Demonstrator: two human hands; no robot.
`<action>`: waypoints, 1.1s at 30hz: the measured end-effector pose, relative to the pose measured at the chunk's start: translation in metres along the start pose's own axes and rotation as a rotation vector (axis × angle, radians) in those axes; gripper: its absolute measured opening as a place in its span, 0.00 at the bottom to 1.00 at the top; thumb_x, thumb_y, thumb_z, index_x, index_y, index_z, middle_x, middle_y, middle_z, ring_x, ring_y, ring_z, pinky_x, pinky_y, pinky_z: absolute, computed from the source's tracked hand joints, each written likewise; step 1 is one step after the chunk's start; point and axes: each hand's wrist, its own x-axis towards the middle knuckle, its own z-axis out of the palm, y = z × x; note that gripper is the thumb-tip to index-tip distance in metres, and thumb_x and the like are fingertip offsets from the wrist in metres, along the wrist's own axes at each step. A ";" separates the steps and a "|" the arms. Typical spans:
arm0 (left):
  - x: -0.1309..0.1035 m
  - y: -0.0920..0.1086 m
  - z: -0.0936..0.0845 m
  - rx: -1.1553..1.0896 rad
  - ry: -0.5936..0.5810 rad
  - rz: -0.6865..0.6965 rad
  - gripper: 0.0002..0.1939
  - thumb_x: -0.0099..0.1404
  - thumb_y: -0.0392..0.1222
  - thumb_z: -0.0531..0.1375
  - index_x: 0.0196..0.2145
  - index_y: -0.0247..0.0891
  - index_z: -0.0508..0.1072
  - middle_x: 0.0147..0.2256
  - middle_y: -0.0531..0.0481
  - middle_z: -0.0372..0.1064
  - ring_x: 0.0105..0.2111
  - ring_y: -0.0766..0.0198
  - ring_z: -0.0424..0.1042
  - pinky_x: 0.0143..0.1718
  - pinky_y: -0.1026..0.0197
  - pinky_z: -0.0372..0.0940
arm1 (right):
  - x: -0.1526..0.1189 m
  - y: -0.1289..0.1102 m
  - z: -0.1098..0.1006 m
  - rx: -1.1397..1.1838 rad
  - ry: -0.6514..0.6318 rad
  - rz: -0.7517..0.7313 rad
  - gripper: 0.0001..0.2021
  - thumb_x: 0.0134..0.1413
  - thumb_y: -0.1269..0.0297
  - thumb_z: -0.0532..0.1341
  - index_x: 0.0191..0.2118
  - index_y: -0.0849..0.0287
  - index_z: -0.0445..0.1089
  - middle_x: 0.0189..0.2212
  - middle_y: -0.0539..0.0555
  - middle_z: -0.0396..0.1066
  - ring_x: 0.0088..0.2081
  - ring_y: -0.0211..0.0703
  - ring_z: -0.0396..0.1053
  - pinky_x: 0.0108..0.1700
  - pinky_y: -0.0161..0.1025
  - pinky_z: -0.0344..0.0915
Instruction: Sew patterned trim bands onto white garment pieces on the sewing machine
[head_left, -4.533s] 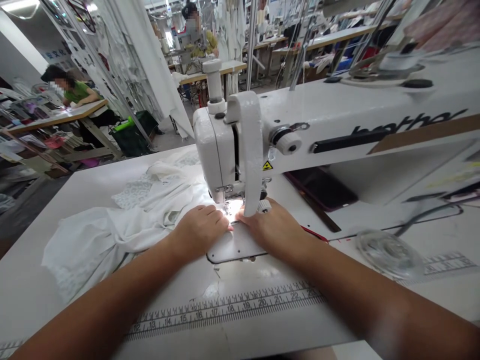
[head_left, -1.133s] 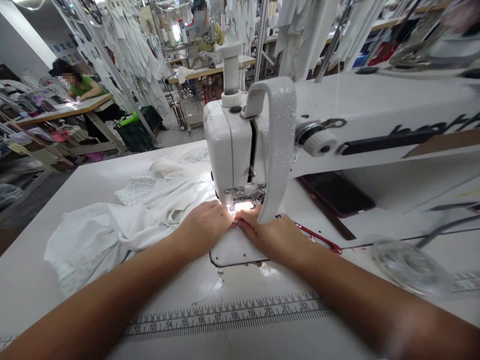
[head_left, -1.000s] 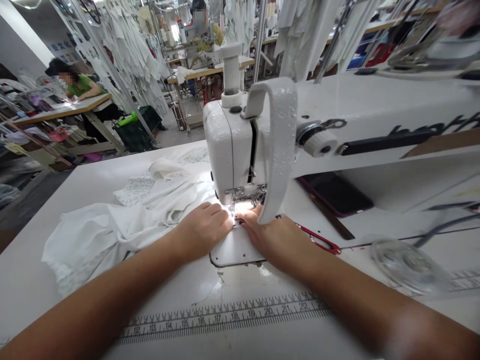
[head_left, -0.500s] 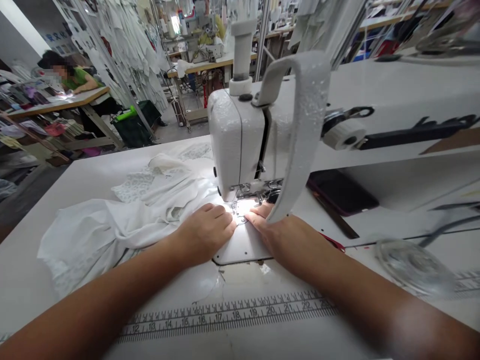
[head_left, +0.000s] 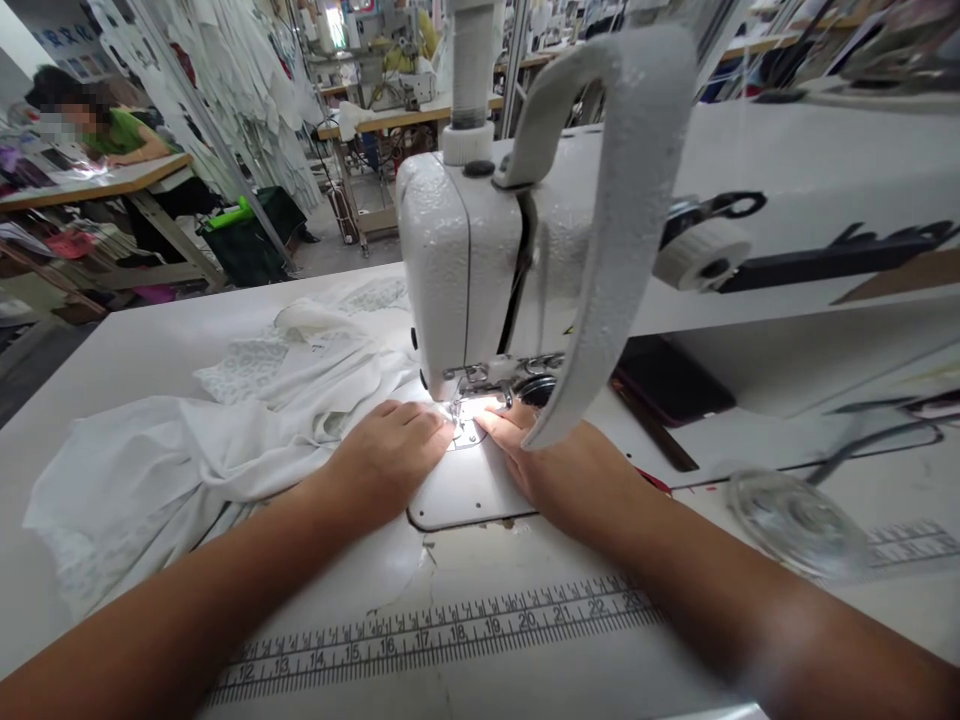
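A white sewing machine [head_left: 442, 270] stands over a lit metal plate [head_left: 472, 490]. My left hand [head_left: 394, 455] lies left of the needle area, its fingers bent and close together at the edge of a white cloth [head_left: 285, 420]. On the right of the needle, my right hand [head_left: 540, 455] reaches under the curved white guard [head_left: 637, 170], fingers pressed together with the tips by the presser foot. Whatever lies beneath the fingertips is too small and bright to make out. The cloth, partly lace, spreads in folds to the left.
A ruler strip [head_left: 450, 635] runs along the table front. Right of the machine are a dark phone [head_left: 671, 380], a brown bar [head_left: 656, 425] and a clear round dish [head_left: 795, 520]. Another person [head_left: 124, 135] sits at a table, far left.
The view has shifted, so the machine, hands and cloth appear slightly further left. Both hands keep nearly the same place beside the needle.
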 end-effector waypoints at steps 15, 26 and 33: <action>0.002 -0.001 0.003 -0.002 -0.029 -0.081 0.13 0.68 0.30 0.49 0.44 0.31 0.72 0.40 0.42 0.73 0.41 0.56 0.70 0.40 0.53 0.68 | 0.004 0.005 0.005 -0.026 0.008 0.017 0.11 0.58 0.75 0.54 0.32 0.60 0.74 0.22 0.53 0.67 0.27 0.41 0.59 0.31 0.39 0.54; 0.005 -0.006 0.004 0.034 0.042 -0.093 0.12 0.68 0.32 0.51 0.43 0.31 0.74 0.37 0.44 0.74 0.37 0.57 0.70 0.37 0.56 0.67 | 0.006 0.008 0.005 0.036 -0.064 0.015 0.14 0.61 0.73 0.52 0.34 0.59 0.75 0.27 0.55 0.70 0.31 0.42 0.63 0.37 0.39 0.58; 0.006 -0.007 0.001 0.003 0.000 -0.099 0.15 0.70 0.34 0.48 0.42 0.30 0.73 0.35 0.43 0.74 0.37 0.56 0.70 0.37 0.55 0.67 | 0.006 0.009 0.009 0.042 -0.047 0.012 0.15 0.62 0.72 0.51 0.32 0.61 0.75 0.29 0.57 0.71 0.32 0.42 0.63 0.41 0.41 0.57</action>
